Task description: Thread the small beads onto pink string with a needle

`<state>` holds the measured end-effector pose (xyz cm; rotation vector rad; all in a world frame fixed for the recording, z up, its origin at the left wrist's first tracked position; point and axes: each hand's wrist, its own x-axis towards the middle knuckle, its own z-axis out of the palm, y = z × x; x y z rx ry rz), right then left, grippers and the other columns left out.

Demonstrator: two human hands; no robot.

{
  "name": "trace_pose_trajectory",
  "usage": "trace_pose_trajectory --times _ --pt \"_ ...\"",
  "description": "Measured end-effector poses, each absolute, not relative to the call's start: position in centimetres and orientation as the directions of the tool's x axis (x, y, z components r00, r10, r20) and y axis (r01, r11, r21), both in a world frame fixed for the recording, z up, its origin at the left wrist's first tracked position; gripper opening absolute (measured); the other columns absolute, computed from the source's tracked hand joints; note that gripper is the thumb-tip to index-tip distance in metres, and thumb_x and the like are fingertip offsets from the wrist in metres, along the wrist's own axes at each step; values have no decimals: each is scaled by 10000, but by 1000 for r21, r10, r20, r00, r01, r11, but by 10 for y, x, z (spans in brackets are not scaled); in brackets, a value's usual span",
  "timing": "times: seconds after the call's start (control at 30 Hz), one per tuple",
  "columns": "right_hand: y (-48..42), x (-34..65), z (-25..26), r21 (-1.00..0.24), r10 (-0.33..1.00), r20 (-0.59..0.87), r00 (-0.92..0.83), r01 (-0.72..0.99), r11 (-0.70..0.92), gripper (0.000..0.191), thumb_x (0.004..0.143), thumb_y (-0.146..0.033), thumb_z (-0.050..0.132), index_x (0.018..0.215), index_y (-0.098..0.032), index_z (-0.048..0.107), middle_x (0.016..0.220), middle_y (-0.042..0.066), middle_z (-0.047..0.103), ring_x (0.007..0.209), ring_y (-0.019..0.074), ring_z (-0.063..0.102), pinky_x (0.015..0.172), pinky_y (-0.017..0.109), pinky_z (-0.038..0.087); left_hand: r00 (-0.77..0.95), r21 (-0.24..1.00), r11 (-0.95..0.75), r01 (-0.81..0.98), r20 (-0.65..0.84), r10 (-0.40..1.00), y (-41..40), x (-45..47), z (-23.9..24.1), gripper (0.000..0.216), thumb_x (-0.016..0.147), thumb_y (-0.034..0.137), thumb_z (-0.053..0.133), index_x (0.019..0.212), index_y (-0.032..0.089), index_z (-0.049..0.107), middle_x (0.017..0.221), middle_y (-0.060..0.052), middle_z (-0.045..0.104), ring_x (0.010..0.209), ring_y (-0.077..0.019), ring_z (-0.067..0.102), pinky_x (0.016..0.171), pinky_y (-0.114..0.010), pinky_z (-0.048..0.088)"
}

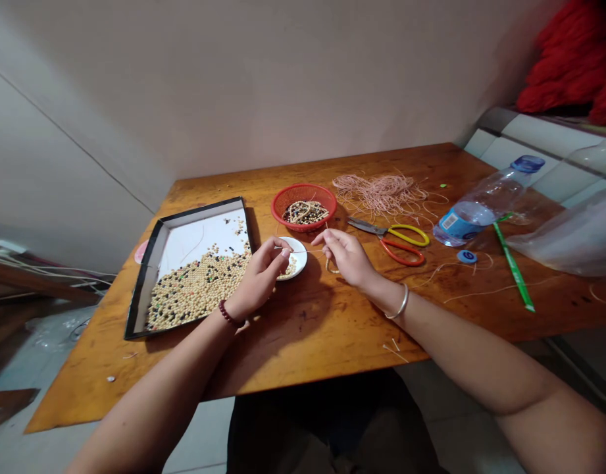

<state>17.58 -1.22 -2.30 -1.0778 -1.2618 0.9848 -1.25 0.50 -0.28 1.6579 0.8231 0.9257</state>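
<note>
My left hand (260,275) is pinched shut over a small white dish (299,249) of beads, holding one end of a thin needle or thread (305,251). My right hand (346,255) pinches the other end, and a short beaded strand (331,267) hangs under it. Both hands hover just above the wooden table (307,329). A black-rimmed tray (194,266) with many loose tan and dark beads lies left of my left hand.
A red basket (304,205) with beaded strands stands behind the dish. A heap of pink cord (379,191), scissors with yellow and orange handles (399,240), a lying plastic bottle (485,201), its blue cap (466,257) and a green stick (514,266) lie to the right.
</note>
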Motion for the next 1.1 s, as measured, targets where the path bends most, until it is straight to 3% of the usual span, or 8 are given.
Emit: trace_pose_trajectory --times 0.27,0.57,0.83,1.1 --pt "-12 181 -22 -946 924 321 206 123 301 438 926 -511 406 757 -167 620 583 -17 480 553 105 467 543 234 355 432 905 -360 226 238 870 6 -12 -6 200 909 387 513 928 188 514 780 4 528 670 -106 460 592 -214 360" --pt "-10 184 -22 -956 913 289 287 130 262 448 923 -511 407 719 -166 607 550 -26 428 521 102 425 496 231 316 461 675 -519 524 288 840 7 -14 -5 263 918 393 485 1074 196 564 760 2 587 606 -107 473 587 -225 362" --pt "-8 186 -22 -971 925 239 295 93 221 464 901 -553 419 713 -168 596 563 -24 424 501 96 393 467 228 295 547 597 -599 534 297 783 4 -16 3 250 906 308 509 1120 205 590 818 -12 617 612 -107 481 621 -231 376" --pt "-5 186 -25 -979 934 204 294 39 202 459 881 -562 449 688 -168 585 544 -31 400 483 89 376 449 222 270 484 583 -607 540 375 791 6 -14 -2 237 902 380 535 945 187 666 751 -7 620 608 -94 482 611 -220 363"
